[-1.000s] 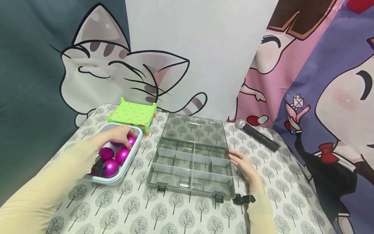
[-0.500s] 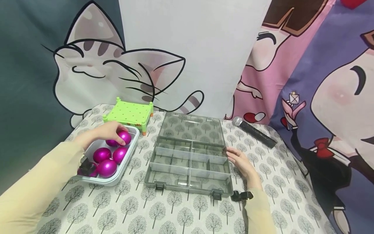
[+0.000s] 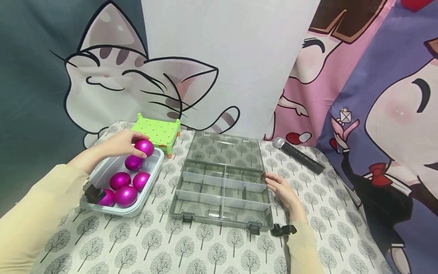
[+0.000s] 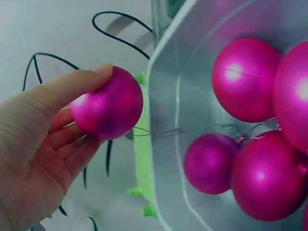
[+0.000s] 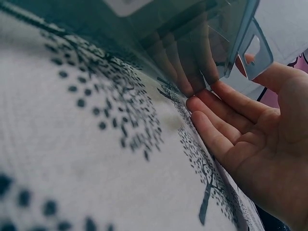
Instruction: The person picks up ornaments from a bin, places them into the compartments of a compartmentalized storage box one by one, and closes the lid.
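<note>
In the head view, my left hand (image 3: 116, 145) pinches a shiny magenta Christmas bauble (image 3: 145, 148) over the far end of a pale tub (image 3: 138, 211). The left wrist view shows the thumb on top of the bauble (image 4: 111, 105), fingers beneath, and a thin wire loop trailing from it. Several more baubles (image 4: 246, 81) lie in the tub. At the centre stands a smoky transparent compartment box (image 3: 219, 222), lid laid back, its compartments bare. My right hand (image 3: 284, 192) rests at the box's right side. Its fingers (image 5: 219, 130) are extended, with the tips against the wall.
A lime green mini table (image 3: 155, 130) stands behind the tub. On the far right lies a black microphone (image 3: 298, 155) with a silver head. A tree-print cloth (image 3: 184, 249) covers the table, and printed curtains (image 3: 239, 57) hang behind it.
My left hand has lifted the bauble up from among the others in the tub, rising slightly leftward. My right hand stays at the box. The head view has shifted a little.
</note>
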Demonstrator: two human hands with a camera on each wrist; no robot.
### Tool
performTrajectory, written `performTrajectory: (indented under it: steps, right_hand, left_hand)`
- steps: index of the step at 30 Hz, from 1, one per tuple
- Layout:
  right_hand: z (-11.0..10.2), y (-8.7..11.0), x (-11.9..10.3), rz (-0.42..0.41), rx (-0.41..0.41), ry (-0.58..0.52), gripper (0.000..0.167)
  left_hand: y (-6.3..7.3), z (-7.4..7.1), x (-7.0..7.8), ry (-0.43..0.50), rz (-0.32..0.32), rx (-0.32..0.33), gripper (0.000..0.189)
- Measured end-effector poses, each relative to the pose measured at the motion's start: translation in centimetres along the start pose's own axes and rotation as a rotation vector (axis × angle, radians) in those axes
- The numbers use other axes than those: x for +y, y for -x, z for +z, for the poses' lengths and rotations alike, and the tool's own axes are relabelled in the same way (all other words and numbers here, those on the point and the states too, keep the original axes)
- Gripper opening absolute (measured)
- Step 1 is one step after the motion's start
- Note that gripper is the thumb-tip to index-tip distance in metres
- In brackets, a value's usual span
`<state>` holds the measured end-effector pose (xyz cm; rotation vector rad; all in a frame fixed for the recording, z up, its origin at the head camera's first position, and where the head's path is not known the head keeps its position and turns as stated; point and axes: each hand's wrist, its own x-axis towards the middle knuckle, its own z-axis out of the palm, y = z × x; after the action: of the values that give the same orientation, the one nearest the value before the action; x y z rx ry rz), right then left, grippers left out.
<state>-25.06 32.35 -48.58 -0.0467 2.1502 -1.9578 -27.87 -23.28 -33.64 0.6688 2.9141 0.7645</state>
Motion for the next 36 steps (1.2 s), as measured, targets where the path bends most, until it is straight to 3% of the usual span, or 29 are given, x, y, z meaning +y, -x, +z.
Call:
performTrajectory:
  steps: [7, 18, 24, 36]
  right_hand:
    - [0.0, 0.0, 0.0, -0.007, -0.006, -0.015, 0.055]
    - [0.0, 0.0, 0.0, -0.018, -0.003, 0.012, 0.055]
    - [0.0, 0.1, -0.1, -0.006, -0.010, 0.017, 0.055]
    - [0.0, -0.1, 0.2, -0.027, -0.010, -0.026, 0.056]
  left_hand:
    - [-0.6, -0.1, 2.2, 0.027, 0.018, 0.066, 0.067]
    - [-3.1, 1.6, 6.5, 0.119, 0.094, 0.231, 0.066]
    - [-4.6, 3.2, 8.6, 0.203, 0.109, 0.255, 0.064]
    - [-8.2, 7.4, 12.7, 0.307, 0.227, 0.266, 0.060]
